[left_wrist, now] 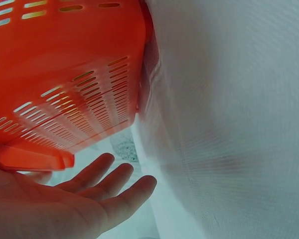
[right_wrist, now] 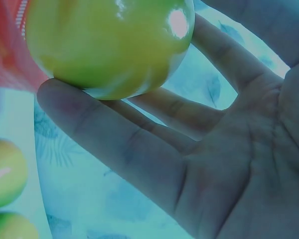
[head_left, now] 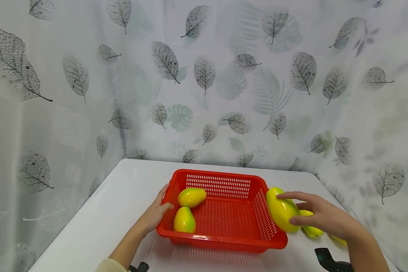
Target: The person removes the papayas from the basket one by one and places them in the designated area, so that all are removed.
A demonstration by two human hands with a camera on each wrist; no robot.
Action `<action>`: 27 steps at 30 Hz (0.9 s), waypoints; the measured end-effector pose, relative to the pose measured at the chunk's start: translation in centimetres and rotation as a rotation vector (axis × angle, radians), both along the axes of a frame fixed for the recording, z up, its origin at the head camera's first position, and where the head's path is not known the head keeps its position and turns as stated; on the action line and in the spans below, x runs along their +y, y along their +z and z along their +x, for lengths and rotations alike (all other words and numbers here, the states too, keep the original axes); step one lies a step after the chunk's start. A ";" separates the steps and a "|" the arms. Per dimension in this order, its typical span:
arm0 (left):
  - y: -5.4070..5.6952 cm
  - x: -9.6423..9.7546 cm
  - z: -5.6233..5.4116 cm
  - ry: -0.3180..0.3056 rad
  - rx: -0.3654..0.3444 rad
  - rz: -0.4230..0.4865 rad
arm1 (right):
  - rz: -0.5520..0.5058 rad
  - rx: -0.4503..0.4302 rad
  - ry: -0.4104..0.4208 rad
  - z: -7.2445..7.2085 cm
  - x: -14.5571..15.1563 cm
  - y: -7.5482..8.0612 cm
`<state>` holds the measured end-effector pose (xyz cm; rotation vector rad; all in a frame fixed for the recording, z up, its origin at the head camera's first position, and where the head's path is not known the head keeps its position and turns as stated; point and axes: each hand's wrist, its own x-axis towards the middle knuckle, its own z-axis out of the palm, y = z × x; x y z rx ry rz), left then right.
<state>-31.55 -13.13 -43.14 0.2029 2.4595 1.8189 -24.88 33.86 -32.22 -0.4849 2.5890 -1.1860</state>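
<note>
A red plastic basket (head_left: 221, 215) with slotted walls stands on the white table. At its left rim is my left hand (head_left: 157, 211), thumb over the edge and fingers along the outside; the left wrist view has several fingers (left_wrist: 117, 186) stretched beneath the rim. Two yellow-green mangoes lie in the basket's left end, an upper mango (head_left: 191, 197) and a lower mango (head_left: 184, 220). Beside the right wall, my right hand (head_left: 321, 213) holds another mango (head_left: 281, 210) between thumb and fingers. This held mango (right_wrist: 112, 45) fills the top of the right wrist view.
More fruit lies on the table right of the basket, including a yellow-green mango (head_left: 312, 225) partly behind my right hand and another piece (head_left: 339, 240) by the wrist. A leaf-printed curtain (head_left: 204, 94) hangs around the table (head_left: 129, 189).
</note>
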 end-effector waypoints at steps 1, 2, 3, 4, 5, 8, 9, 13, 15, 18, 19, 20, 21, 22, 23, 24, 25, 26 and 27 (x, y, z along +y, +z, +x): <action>0.0 0.0 0.0 -0.001 -0.001 -0.001 | -0.014 -0.004 0.002 0.1 0.4 -0.2; 0.1 0.0 0.0 -0.001 0.000 -0.004 | -0.025 -0.007 0.005 0.3 0.7 -0.4; 0.1 0.0 0.0 0.001 -0.002 -0.007 | -0.035 -0.007 0.011 0.4 1.1 -0.6; 0.1 0.0 0.0 0.000 0.001 -0.009 | -0.041 -0.008 0.015 0.6 1.4 -0.8; 0.2 0.0 0.0 -0.001 0.002 -0.011 | -0.048 -0.011 0.017 0.7 1.6 -1.0; 0.2 0.1 -0.1 -0.007 0.010 -0.012 | -0.060 -0.023 0.000 1.1 2.4 -1.6; 0.2 0.1 -0.1 -0.007 0.007 -0.010 | -0.060 -0.033 -0.017 1.2 2.6 -1.7; 0.1 0.1 0.0 -0.005 -0.002 -0.011 | -0.055 -0.091 -0.073 1.8 3.5 -2.2; 0.1 0.0 0.0 0.005 -0.009 -0.016 | -0.056 -0.107 -0.069 2.0 3.8 -2.5; 0.1 0.0 0.1 0.005 -0.005 -0.018 | -0.072 -0.134 -0.053 2.4 4.3 -3.1; 0.1 0.0 0.1 0.002 -0.003 -0.018 | -0.083 -0.148 -0.049 2.6 4.5 -3.4; 0.1 0.1 0.1 0.000 0.000 -0.016 | -0.097 -0.166 -0.048 2.8 4.6 -3.7; 0.2 0.1 0.1 -0.001 0.001 -0.014 | -0.105 -0.188 -0.052 2.9 4.7 -4.0; 0.2 0.1 0.1 -0.006 0.004 -0.011 | -0.104 -0.210 -0.072 3.1 4.8 -4.3; 0.2 0.1 0.2 -0.006 0.004 -0.008 | -0.100 -0.231 -0.089 3.2 4.8 -4.5; 0.2 0.1 0.2 -0.008 0.006 -0.008 | -0.091 -0.248 -0.107 3.3 4.7 -4.8; 0.2 0.1 0.2 -0.007 0.006 -0.008 | -0.074 -0.260 -0.127 3.4 4.6 -5.1; 0.2 0.1 0.2 -0.003 0.004 -0.009 | -0.062 -0.269 -0.140 3.5 4.4 -5.4; 0.1 0.1 0.2 -0.004 0.004 -0.009 | -0.049 -0.272 -0.152 3.6 4.2 -5.6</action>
